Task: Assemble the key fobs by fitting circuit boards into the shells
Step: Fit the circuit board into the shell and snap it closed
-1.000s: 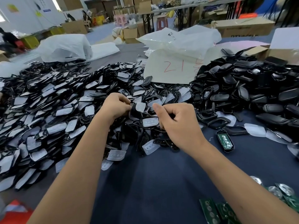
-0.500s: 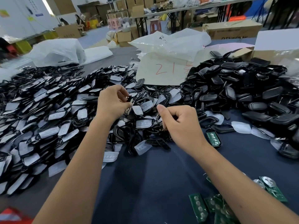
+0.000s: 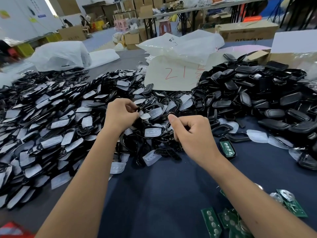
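Observation:
My left hand hovers over the middle of the pile and pinches a small translucent button pad with a bit of black shell beside it. My right hand is curled just to its right, thumb up, pinching a black shell frame. A heap of black frames with white pads fills the left. Black shell halves are heaped on the right. One shell with a green circuit board in it lies right of my right hand. Loose green circuit boards lie at the bottom right.
The dark blue table top lies bare between my forearms. A white sheet marked in red and plastic bags sit behind the piles. A cardboard box stands at far right. Boxes and tables fill the background.
My left hand has lifted the white pad a little off the pile. My right hand has drawn slightly away to the right. The view has tilted, showing more circuit boards at the bottom right.

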`<action>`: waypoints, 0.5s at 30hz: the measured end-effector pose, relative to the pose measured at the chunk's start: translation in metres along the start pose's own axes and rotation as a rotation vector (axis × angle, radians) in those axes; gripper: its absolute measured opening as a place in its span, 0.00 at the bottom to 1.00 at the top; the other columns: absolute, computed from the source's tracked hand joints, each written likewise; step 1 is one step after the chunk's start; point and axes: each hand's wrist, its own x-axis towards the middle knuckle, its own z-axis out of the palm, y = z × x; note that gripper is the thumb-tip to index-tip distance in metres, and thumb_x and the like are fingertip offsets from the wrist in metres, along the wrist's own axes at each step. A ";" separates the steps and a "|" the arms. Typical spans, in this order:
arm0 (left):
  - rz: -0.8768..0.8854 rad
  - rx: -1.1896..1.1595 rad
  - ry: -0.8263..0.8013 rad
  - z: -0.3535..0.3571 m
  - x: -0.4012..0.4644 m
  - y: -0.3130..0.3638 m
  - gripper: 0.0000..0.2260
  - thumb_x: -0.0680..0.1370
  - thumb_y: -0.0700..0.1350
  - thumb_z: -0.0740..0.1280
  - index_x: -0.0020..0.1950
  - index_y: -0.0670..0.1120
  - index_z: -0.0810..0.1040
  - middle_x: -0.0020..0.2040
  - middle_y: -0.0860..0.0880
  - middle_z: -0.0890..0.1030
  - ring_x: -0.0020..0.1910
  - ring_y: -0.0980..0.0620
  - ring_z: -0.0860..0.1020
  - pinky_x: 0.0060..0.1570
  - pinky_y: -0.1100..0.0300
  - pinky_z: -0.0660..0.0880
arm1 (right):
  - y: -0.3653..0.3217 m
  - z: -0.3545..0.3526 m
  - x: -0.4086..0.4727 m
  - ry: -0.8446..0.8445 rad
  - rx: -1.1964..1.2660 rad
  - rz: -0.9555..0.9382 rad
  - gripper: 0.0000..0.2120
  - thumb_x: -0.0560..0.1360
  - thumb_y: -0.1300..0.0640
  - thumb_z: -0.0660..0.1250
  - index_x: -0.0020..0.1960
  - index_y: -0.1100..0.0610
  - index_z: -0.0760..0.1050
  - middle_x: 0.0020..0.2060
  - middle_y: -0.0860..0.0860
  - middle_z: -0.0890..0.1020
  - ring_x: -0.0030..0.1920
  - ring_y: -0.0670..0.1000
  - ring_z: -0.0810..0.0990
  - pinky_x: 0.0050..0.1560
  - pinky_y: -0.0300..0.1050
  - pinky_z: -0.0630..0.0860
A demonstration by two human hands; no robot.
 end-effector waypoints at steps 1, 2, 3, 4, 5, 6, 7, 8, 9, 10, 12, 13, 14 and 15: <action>-0.037 -0.038 0.000 -0.001 0.002 -0.002 0.05 0.72 0.45 0.79 0.44 0.51 0.85 0.38 0.53 0.83 0.38 0.59 0.81 0.35 0.71 0.72 | 0.000 0.001 0.001 -0.001 0.002 0.001 0.30 0.85 0.52 0.65 0.28 0.68 0.69 0.21 0.58 0.68 0.24 0.54 0.64 0.30 0.48 0.66; -0.062 -0.070 -0.006 -0.001 0.003 -0.004 0.04 0.73 0.47 0.79 0.43 0.52 0.85 0.38 0.53 0.84 0.38 0.60 0.80 0.34 0.72 0.71 | 0.000 0.003 0.002 -0.004 0.004 0.002 0.30 0.85 0.52 0.65 0.28 0.68 0.69 0.21 0.58 0.68 0.24 0.54 0.64 0.30 0.50 0.66; -0.071 -0.093 -0.015 -0.001 0.005 -0.006 0.04 0.74 0.49 0.78 0.42 0.53 0.85 0.38 0.54 0.84 0.38 0.61 0.80 0.35 0.70 0.72 | 0.000 0.004 0.004 -0.008 0.003 0.002 0.30 0.85 0.52 0.65 0.28 0.68 0.69 0.22 0.58 0.68 0.24 0.54 0.64 0.31 0.52 0.67; -0.063 -0.103 -0.018 -0.001 0.007 -0.008 0.05 0.75 0.52 0.77 0.41 0.53 0.85 0.37 0.54 0.85 0.37 0.61 0.80 0.37 0.67 0.72 | 0.000 0.007 0.007 -0.016 -0.006 -0.001 0.30 0.85 0.52 0.65 0.28 0.68 0.68 0.22 0.59 0.69 0.24 0.56 0.65 0.31 0.53 0.67; -0.046 -0.093 -0.007 0.000 0.009 -0.009 0.08 0.76 0.54 0.75 0.40 0.53 0.85 0.35 0.55 0.84 0.35 0.62 0.80 0.37 0.65 0.72 | -0.001 0.009 0.010 -0.027 -0.022 -0.003 0.30 0.85 0.51 0.65 0.29 0.68 0.68 0.22 0.60 0.69 0.25 0.58 0.66 0.32 0.54 0.68; -0.027 -0.066 0.027 0.000 0.012 -0.012 0.10 0.77 0.55 0.74 0.40 0.52 0.85 0.34 0.55 0.83 0.34 0.61 0.79 0.38 0.64 0.71 | -0.002 0.013 0.014 -0.041 -0.046 -0.009 0.30 0.85 0.51 0.65 0.29 0.68 0.68 0.23 0.61 0.70 0.25 0.60 0.66 0.32 0.55 0.69; -0.008 -0.032 0.071 0.002 0.015 -0.013 0.10 0.78 0.55 0.73 0.41 0.51 0.85 0.34 0.55 0.83 0.35 0.60 0.79 0.39 0.62 0.72 | -0.003 0.017 0.018 -0.056 -0.076 -0.013 0.30 0.84 0.51 0.65 0.29 0.68 0.67 0.23 0.62 0.70 0.26 0.60 0.66 0.32 0.55 0.69; 0.006 0.004 0.114 0.004 0.019 -0.014 0.10 0.79 0.54 0.72 0.42 0.50 0.85 0.35 0.55 0.82 0.37 0.57 0.80 0.40 0.61 0.72 | -0.004 0.020 0.023 -0.069 -0.107 -0.020 0.30 0.84 0.51 0.65 0.29 0.67 0.66 0.24 0.62 0.69 0.26 0.59 0.65 0.32 0.53 0.68; 0.016 0.033 0.152 0.005 0.024 -0.014 0.10 0.79 0.53 0.72 0.43 0.49 0.86 0.36 0.54 0.82 0.38 0.54 0.80 0.42 0.60 0.71 | -0.005 0.026 0.029 -0.078 -0.131 -0.027 0.30 0.84 0.51 0.66 0.29 0.65 0.65 0.23 0.61 0.69 0.25 0.55 0.63 0.31 0.50 0.66; 0.022 0.050 0.180 0.008 0.030 -0.014 0.09 0.79 0.52 0.72 0.44 0.49 0.86 0.36 0.54 0.82 0.39 0.52 0.80 0.43 0.59 0.71 | -0.006 0.031 0.035 -0.081 -0.150 -0.032 0.30 0.84 0.50 0.66 0.27 0.62 0.63 0.22 0.58 0.67 0.25 0.50 0.62 0.31 0.47 0.65; 0.031 0.074 0.205 0.015 0.046 -0.011 0.08 0.79 0.51 0.71 0.44 0.48 0.85 0.36 0.54 0.81 0.40 0.52 0.80 0.44 0.60 0.70 | -0.005 0.043 0.048 -0.057 -0.194 -0.025 0.30 0.83 0.50 0.67 0.26 0.56 0.59 0.20 0.50 0.62 0.25 0.48 0.61 0.32 0.45 0.63; 0.032 0.086 0.204 0.019 0.053 -0.009 0.07 0.79 0.49 0.71 0.44 0.49 0.84 0.37 0.54 0.80 0.40 0.52 0.79 0.44 0.60 0.69 | -0.003 0.048 0.055 -0.035 -0.229 -0.011 0.29 0.82 0.50 0.67 0.27 0.54 0.60 0.20 0.47 0.63 0.25 0.49 0.62 0.32 0.45 0.63; 0.035 0.095 0.195 0.023 0.062 -0.006 0.06 0.79 0.48 0.72 0.43 0.50 0.83 0.38 0.53 0.81 0.41 0.52 0.78 0.45 0.60 0.69 | 0.000 0.054 0.062 -0.013 -0.279 0.002 0.27 0.82 0.49 0.67 0.27 0.54 0.63 0.21 0.46 0.67 0.26 0.49 0.65 0.33 0.46 0.65; 0.040 0.106 0.179 0.028 0.069 -0.004 0.05 0.79 0.47 0.72 0.43 0.50 0.82 0.39 0.52 0.82 0.42 0.51 0.79 0.45 0.61 0.69 | 0.003 0.059 0.069 0.000 -0.337 0.011 0.22 0.81 0.49 0.67 0.30 0.54 0.69 0.24 0.46 0.72 0.28 0.48 0.70 0.35 0.47 0.68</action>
